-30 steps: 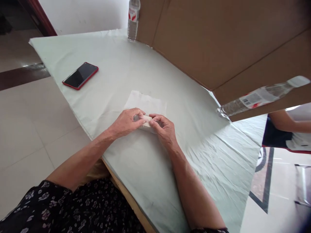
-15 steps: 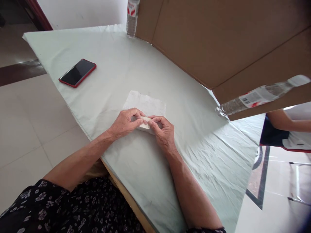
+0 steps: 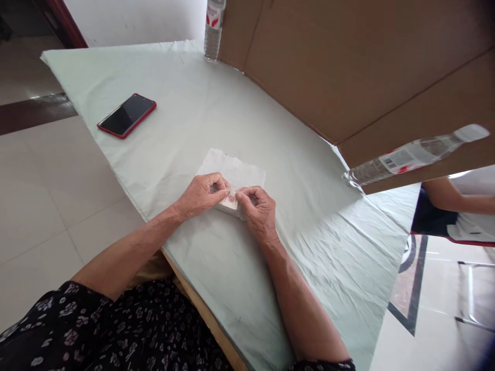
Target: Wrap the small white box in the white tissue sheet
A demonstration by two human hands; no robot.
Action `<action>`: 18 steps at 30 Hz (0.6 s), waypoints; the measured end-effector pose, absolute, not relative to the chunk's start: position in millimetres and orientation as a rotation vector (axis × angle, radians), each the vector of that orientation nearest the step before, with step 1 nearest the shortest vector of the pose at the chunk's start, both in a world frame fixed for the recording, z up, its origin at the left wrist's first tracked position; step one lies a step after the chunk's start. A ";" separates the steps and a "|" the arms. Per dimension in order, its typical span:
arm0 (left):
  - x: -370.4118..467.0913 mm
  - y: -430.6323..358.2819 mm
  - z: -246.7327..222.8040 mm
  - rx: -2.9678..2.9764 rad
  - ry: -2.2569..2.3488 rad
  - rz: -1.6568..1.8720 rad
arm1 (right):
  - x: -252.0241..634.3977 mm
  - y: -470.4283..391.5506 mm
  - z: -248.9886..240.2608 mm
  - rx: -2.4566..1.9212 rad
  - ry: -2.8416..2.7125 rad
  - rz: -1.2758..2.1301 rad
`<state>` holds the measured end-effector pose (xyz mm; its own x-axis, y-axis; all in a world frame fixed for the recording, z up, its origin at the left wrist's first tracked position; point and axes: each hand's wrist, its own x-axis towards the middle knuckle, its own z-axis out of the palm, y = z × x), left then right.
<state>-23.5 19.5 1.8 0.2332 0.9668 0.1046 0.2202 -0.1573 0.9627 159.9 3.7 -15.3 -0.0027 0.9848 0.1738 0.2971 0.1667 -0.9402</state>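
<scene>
A small pale piece [image 3: 231, 200], with a reddish-brown patch on it, lies between my two hands over a white paper sheet [image 3: 235, 167]. My left hand [image 3: 201, 195] pinches its left end between thumb and fingers. At its right end my right hand [image 3: 260, 208] pinches it the same way. The fingertips of both hands are close together. Whether the piece is a wrapper or something folded is too small to tell. The sheet lies flat on the pale green tablecloth [image 3: 170, 129], partly under my hands.
A phone in a red case [image 3: 127, 116] lies at the left. A tall cardboard panel [image 3: 328, 67] stands across the back and right, with a water bottle [image 3: 213, 33] and a tilted bottle [image 3: 410, 157] against it. A person's arm [image 3: 460, 198] shows beyond.
My fingertips have shifted slightly on the pale piece, and its visible shape has changed, its upper edge now less plain. The whole view has shifted a little.
</scene>
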 end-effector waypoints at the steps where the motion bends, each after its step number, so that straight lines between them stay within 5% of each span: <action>1: -23.6 19.7 1.8 1.582 1.147 1.007 | 160.7 4.8 -15.7 -1.306 -1.473 0.929; 14: -23.1 20.9 -1.4 1.570 1.206 1.003 | 183.6 19.4 -21.0 -1.442 -1.449 0.777; 18: -22.8 20.7 -1.1 1.573 1.202 1.004 | 184.3 9.2 -5.1 -1.430 -1.613 0.375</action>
